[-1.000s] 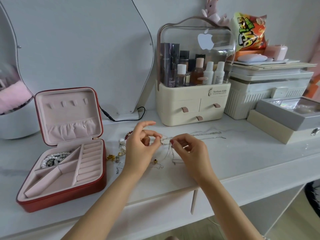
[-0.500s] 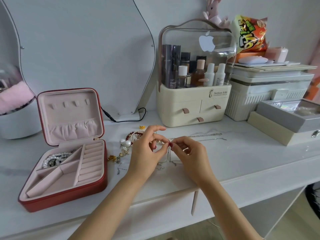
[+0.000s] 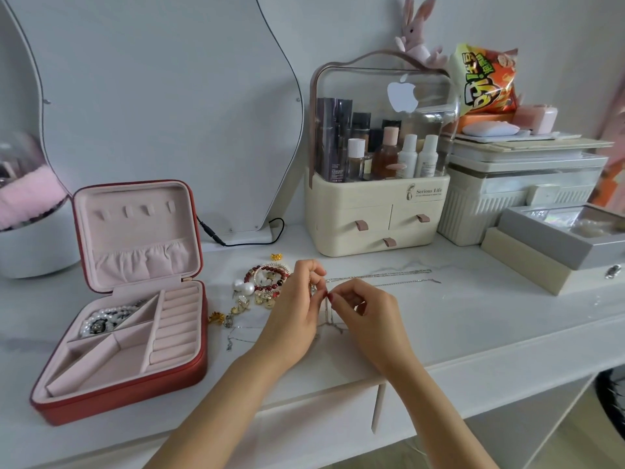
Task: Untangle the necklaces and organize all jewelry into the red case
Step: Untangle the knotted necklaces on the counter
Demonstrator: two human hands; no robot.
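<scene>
White counter (image 3: 490, 319) carries all items. At far left, the red case (image 3: 135, 377) lies open, lid upright, pearl jewelry (image 3: 105, 319) in its rear left compartment. Loose earrings and a red bead bracelet (image 3: 267, 279) lie right of the case. Next, the left hand (image 3: 291, 319) and right hand (image 3: 368, 316) meet, fingers of both pinching the silver necklaces (image 3: 378, 277), whose chains trail rightward on the counter. A cosmetics organizer (image 3: 375, 211) stands behind.

Thin silver necklaces (image 3: 378, 277), seemingly tangled, beside open red case (image 3: 128, 387).
</scene>
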